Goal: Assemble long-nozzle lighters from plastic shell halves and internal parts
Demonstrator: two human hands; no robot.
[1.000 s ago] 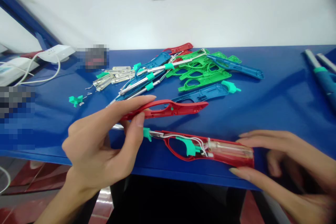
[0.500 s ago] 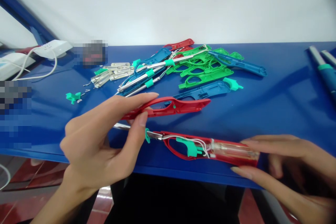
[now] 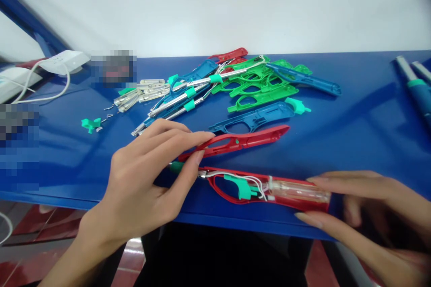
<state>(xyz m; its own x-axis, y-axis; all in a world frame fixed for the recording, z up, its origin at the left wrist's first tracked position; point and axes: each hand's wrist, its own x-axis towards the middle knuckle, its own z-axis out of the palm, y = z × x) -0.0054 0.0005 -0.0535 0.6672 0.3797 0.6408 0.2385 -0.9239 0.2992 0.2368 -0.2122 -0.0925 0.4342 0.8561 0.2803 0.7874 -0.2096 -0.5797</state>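
My left hand [image 3: 148, 175] pinches the narrow end of a loose red lighter shell half [image 3: 256, 140] between thumb and fingers, its hollow inner side partly showing. Just below lies an opened red utility lighter [image 3: 292, 205], wide end to the right. Inside it sit a clear fuel tank [image 3: 299, 190], a teal trigger [image 3: 241, 187] and thin white wires [image 3: 261, 184]. Its metal tube [image 3: 202, 174] runs left and disappears behind my left hand. Thumb and fingers of my right hand [image 3: 370, 206] grip the tank end from both sides.
Behind lie green shell halves [image 3: 266, 97], blue shell halves [image 3: 259, 115] and metal tubes with teal triggers [image 3: 188, 94]. Clear tanks [image 3: 141, 94] and a loose teal trigger [image 3: 90, 124] are at left, near a white power strip [image 3: 69, 62]. Blue lighters [image 3: 420, 94] lie far right.
My left hand has moved right with the red shell half, bringing it further over the opened lighter's length. My right hand stays at the tank end.
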